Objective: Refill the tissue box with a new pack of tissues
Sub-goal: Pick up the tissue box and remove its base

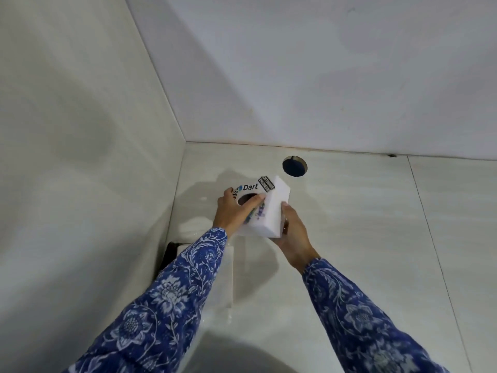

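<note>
A white tissue box (271,208) printed with "Dart", a barcode and a dark oval opening on top is held tilted above the pale countertop (363,238). My left hand (236,211) grips its top and left side, fingers lying beside the oval opening. My right hand (293,232) holds the box's right and lower end. Under my left forearm lies a clear-wrapped white pack of tissues (228,278) on the counter, partly hidden by my sleeve.
A round dark hole (294,166) is cut in the counter just beyond the box, near the back wall. A tiled wall closes the left side, forming a corner. A dark object (169,251) sits against the left wall beside the pack.
</note>
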